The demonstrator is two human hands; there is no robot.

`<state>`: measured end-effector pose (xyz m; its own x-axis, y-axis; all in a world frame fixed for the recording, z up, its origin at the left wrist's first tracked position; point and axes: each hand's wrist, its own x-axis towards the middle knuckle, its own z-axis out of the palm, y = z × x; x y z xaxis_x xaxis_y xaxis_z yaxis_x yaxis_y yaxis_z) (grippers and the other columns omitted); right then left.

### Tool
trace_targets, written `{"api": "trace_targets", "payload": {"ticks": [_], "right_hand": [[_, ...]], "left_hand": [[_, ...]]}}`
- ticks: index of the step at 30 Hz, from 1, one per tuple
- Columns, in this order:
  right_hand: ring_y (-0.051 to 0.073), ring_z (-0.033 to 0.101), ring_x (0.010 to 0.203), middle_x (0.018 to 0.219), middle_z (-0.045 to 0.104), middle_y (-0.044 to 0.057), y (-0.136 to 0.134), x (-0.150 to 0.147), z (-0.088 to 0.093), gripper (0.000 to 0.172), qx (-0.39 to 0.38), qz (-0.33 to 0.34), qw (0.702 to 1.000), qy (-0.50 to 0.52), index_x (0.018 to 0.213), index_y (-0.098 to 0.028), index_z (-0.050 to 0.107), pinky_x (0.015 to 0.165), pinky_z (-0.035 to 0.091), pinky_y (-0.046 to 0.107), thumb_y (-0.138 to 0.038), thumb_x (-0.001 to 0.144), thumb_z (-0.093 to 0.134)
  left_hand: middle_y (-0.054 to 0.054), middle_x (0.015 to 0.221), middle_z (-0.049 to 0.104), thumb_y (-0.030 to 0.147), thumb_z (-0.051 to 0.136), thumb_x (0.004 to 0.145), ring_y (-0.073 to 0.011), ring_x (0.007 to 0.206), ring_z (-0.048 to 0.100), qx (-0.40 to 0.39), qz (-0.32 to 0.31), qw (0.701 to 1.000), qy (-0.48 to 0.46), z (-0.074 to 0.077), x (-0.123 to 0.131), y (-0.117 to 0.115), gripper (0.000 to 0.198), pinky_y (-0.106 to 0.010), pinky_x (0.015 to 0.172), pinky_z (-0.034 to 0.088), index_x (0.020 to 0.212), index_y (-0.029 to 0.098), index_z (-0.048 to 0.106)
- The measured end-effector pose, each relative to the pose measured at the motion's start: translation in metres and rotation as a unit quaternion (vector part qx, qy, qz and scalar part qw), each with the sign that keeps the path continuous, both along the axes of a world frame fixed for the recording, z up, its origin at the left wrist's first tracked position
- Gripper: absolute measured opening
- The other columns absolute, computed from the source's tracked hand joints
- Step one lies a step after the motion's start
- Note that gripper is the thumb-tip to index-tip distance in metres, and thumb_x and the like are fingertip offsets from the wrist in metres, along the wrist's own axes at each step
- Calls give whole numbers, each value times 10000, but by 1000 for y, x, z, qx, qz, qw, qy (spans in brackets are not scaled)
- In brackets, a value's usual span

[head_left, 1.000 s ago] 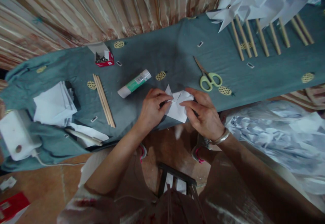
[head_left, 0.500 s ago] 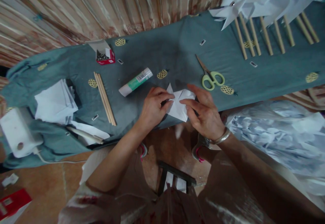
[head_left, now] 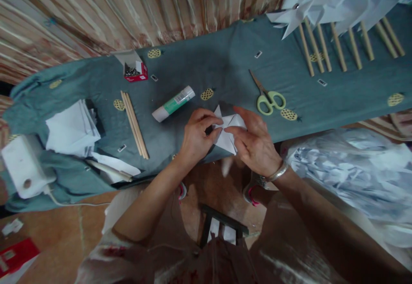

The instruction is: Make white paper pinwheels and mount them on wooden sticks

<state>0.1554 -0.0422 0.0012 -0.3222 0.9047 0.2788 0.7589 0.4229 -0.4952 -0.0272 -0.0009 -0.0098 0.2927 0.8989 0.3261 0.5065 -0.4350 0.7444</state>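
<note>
A white paper pinwheel (head_left: 226, 141), partly folded, lies at the table's near edge between my hands. My left hand (head_left: 198, 134) pinches it near its centre with thumb and fingertips. From the other side my right hand (head_left: 254, 140), with a bracelet at the wrist, grips a curled blade and presses its fingers toward the middle. The fingers hide part of the paper. Beyond my left hand lies a green and white glue stick (head_left: 174, 103). Green-handled scissors (head_left: 269, 101) rest with blades apart, up and right of my right hand.
Several wooden sticks (head_left: 134, 125) lie left, beside a stack of white paper (head_left: 73, 129) and a white power strip (head_left: 25, 168). A red box of metal pins (head_left: 137, 72) stands open. Finished pinwheels (head_left: 309, 7) lie at back right. A plastic bag of paper pieces (head_left: 350, 172) sits at right.
My right fingers have moved slightly left, bringing the curled blade closer to the pinwheel's centre. My left hand keeps its pinch. The whole view has shifted a little.
</note>
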Motion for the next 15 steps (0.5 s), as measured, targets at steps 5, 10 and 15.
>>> {"api": "trace_targets", "payload": {"ticks": [5, 10, 15], "right_hand": [[303, 418, 1360, 1464, 453, 94, 1, 4, 2, 310, -8, 1, 1000, 29, 1064, -230, 670, 1093, 393, 543, -120, 863, 461], [290, 424, 1367, 1456, 461, 116, 0, 15, 5, 265, -33, 20, 998, 57, 1067, -216, 660, 1114, 382, 509, -160, 857, 509], [330, 285, 1448, 1525, 373, 132, -8, 19, 7, 326, -72, 50, 996, 28, 1130, -203, 628, 1127, 328, 553, -209, 806, 596]], "left_hand": [[-36, 912, 657, 173, 631, 848, -163, 899, 601, 32, -31, 999, 5, -3, 1, 1, 99, -333, 835, 504, 815, 195, 722], [-44, 923, 657, 163, 619, 855, -168, 901, 598, 28, -48, 998, 22, -2, -1, 2, 116, -335, 823, 507, 861, 192, 731], [-50, 922, 654, 144, 622, 843, -171, 902, 595, 22, -49, 998, 28, -1, -1, 2, 118, -339, 836, 502, 864, 183, 731]]}}
